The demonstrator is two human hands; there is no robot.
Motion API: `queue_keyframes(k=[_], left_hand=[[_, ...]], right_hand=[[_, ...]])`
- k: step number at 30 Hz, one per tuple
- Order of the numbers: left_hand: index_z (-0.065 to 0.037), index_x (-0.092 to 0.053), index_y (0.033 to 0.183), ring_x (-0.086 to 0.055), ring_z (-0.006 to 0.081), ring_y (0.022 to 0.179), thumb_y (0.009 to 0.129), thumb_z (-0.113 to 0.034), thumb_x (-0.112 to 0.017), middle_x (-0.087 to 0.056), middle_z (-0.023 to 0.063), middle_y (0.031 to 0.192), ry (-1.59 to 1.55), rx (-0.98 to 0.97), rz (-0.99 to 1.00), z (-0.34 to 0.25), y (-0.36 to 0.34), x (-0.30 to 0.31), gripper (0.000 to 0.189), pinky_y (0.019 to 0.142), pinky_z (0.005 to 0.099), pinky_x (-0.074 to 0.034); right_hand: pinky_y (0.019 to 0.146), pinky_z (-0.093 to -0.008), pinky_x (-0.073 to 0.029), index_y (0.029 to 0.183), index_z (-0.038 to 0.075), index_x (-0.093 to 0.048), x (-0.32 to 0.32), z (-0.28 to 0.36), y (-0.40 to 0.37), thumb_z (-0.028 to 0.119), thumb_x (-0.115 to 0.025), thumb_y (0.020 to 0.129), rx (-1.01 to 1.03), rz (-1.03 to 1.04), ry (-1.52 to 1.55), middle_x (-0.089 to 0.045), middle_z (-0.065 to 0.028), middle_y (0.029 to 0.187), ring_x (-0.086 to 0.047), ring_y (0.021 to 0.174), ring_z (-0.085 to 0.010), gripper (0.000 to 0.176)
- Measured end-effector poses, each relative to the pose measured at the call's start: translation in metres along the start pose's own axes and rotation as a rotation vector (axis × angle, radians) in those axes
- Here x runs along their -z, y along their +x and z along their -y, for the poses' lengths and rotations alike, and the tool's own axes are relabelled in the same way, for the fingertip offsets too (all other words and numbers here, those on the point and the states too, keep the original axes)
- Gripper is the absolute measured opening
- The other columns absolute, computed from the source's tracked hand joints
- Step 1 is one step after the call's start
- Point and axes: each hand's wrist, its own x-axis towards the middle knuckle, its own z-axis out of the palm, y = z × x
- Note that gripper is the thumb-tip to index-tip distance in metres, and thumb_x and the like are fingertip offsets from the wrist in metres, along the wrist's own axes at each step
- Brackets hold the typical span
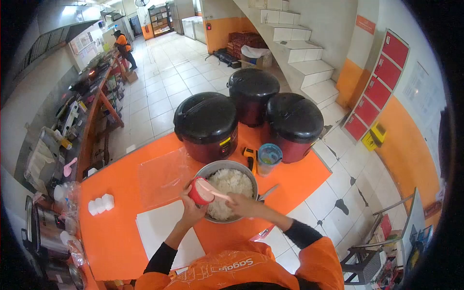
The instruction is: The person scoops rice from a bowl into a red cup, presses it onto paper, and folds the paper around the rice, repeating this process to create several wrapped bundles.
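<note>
My left hand (192,209) is wrapped round a small red cup (196,195), tilted over the left rim of a metal pot (209,169). White rice (231,183) fills much of the pot. In my right hand (243,205) is a pale pink rice paddle (215,190), its blade at the mouth of the cup. Something whitish shows inside the cup, probably rice. White paper sheets (166,234) lie under my left forearm, and a clear plastic sheet (164,176) lies beyond them.
Three rice cookers (207,126) stand at the orange table's far end. Near the pot are a blue-rimmed plastic cup (269,159), a yellow-black handheld device (250,158) and a knife-like utensil (268,192). White pieces (101,205) sit left. A person (124,48) stands by the far counter.
</note>
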Motion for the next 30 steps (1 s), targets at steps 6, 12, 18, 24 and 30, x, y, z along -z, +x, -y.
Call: queue_keyframes(k=[6, 12, 18, 24, 30], left_hand=[[-0.009, -0.018, 0.129, -0.038, 0.037, 0.128, 0.068, -0.001, -0.079, -0.03, 0.0262, 0.136, -0.09, 0.007, 0.158, -0.022, 0.0, 0.015, 0.087, 0.103, 0.0478, -0.038], [0.0, -0.011, 0.136, -0.045, 0.0304, 0.125, 0.075, -0.014, -0.079, -0.036, 0.0195, 0.138, -0.231, -0.143, 0.131, -0.037, 0.008, 0.012, 0.092, 0.106, 0.044, -0.037], [-0.003, -0.012, 0.135, -0.042, 0.0284, 0.129, 0.073, -0.012, -0.08, -0.035, 0.0184, 0.14, -0.199, 0.062, -0.011, -0.031, -0.014, 0.032, 0.093, 0.106, 0.0423, -0.038], [-0.006, -0.011, 0.137, -0.042, 0.0253, 0.129, 0.07, -0.012, -0.083, -0.038, 0.0168, 0.139, -0.345, 0.176, -0.027, -0.048, -0.05, 0.066, 0.098, 0.105, 0.041, -0.039], [-0.009, -0.015, 0.14, -0.035, 0.0265, 0.132, 0.056, -0.025, -0.092, -0.019, 0.019, 0.147, -0.304, -0.046, -0.335, -0.085, -0.086, 0.065, 0.115, 0.107, 0.0405, -0.034]], right_hand=[[0.081, -0.048, -0.046, 0.104, -0.004, -0.053, 0.042, 0.027, -0.048, 0.025, -0.044, 0.092, 0.142, 0.184, -0.267, -0.061, -0.0258, 0.098, -0.06, 0.092, -0.0403, 0.032], [0.072, -0.0416, -0.046, 0.113, -0.002, -0.053, 0.091, 0.061, -0.075, 0.016, -0.047, 0.091, 0.061, 0.166, -0.264, -0.06, -0.0214, 0.092, -0.059, 0.078, -0.0315, 0.028], [0.066, -0.0434, -0.05, 0.104, -0.004, -0.059, 0.082, 0.003, -0.021, 0.03, -0.052, 0.09, 0.173, 0.172, -0.394, -0.062, -0.022, 0.079, -0.062, 0.072, -0.0359, 0.037], [0.088, -0.0477, -0.041, 0.118, -0.005, -0.052, 0.029, -0.021, 0.02, 0.045, -0.052, 0.091, 0.084, -0.322, -0.694, -0.057, -0.0233, 0.1, -0.056, 0.097, -0.0372, 0.057], [0.105, -0.0487, -0.034, 0.133, 0.004, -0.045, -0.125, 0.024, 0.016, 0.048, -0.038, 0.098, 0.196, -0.206, 0.646, -0.047, -0.0181, 0.134, -0.046, 0.123, -0.031, 0.057]])
